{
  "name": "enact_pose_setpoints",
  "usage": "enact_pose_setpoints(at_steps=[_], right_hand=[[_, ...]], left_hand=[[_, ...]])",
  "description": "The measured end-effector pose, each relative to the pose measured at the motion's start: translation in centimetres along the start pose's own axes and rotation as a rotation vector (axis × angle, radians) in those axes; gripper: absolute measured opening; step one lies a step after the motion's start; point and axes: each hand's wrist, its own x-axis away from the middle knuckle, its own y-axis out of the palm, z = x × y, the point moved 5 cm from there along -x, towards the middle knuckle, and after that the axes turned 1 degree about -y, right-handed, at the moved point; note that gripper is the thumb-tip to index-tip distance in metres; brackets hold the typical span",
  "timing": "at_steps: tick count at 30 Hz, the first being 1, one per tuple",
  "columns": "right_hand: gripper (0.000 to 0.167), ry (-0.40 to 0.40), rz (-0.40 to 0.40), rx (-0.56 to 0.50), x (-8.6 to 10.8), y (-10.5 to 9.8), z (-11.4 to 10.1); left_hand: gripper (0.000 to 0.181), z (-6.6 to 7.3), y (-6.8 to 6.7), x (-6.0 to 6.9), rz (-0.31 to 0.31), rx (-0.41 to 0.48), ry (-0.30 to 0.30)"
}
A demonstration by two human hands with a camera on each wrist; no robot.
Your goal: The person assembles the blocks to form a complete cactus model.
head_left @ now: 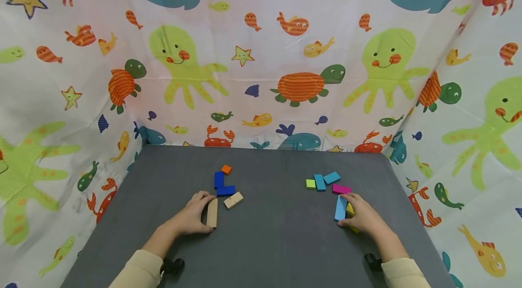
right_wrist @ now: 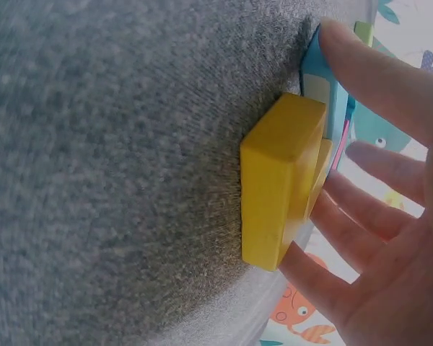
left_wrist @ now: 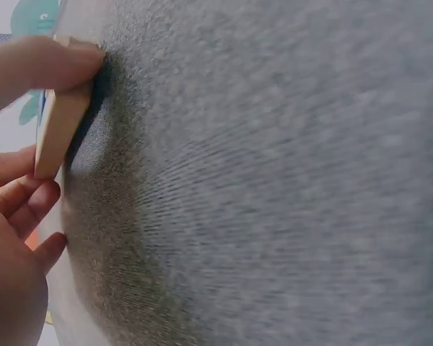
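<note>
My left hand (head_left: 189,215) holds a plain wooden block (head_left: 212,213) by its two ends, thumb at the near end and fingers at the far one. The left wrist view shows the thumb (left_wrist: 65,65) on this block, which touches or nearly touches the grey surface. On the other side, my right hand (head_left: 363,215) spans a light blue block (head_left: 340,208) between thumb and fingers. Yellow blocks (right_wrist: 274,180) lie against it, partly under the right hand in the head view. A magenta block (head_left: 341,189) sits just beyond the fingers.
Beyond the left hand lie two blue blocks (head_left: 219,180), an orange block (head_left: 226,169) and another wooden block (head_left: 233,200). Two teal blocks (head_left: 320,183) and a lime block (head_left: 311,184) lie at the right. A patterned curtain (head_left: 253,61) borders the grey table (head_left: 277,233).
</note>
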Motion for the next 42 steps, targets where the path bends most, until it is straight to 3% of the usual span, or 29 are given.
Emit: enact_pose_setpoints(at_steps=[8,13,19,31,42], right_hand=[[0.102,0.015,-0.021,0.014,0.1,0.0,0.1],[0.102,0.013,-0.021,0.015,-0.2,-0.1,0.0],[0.106,0.021,-0.043,-0.003,-0.2,0.0,0.0],[0.106,0.044,-0.035,-0.004,-0.1,-0.3,-0.4],[0.106,0.046,-0.037,0.0,-0.3,0.2,-0.6]], left_hand=[[0.092,2.2,0.1,0.8,0.006,0.055,0.035],[0.093,4.6,0.5,0.6,-0.022,0.07,0.092],[0.092,7.4,1.1,-0.1,-0.008,0.059,0.156],[0.089,12.4,4.4,-2.3,0.001,-0.023,0.289],[0.089,15.1,7.0,-3.6,-0.013,-0.084,0.318]])
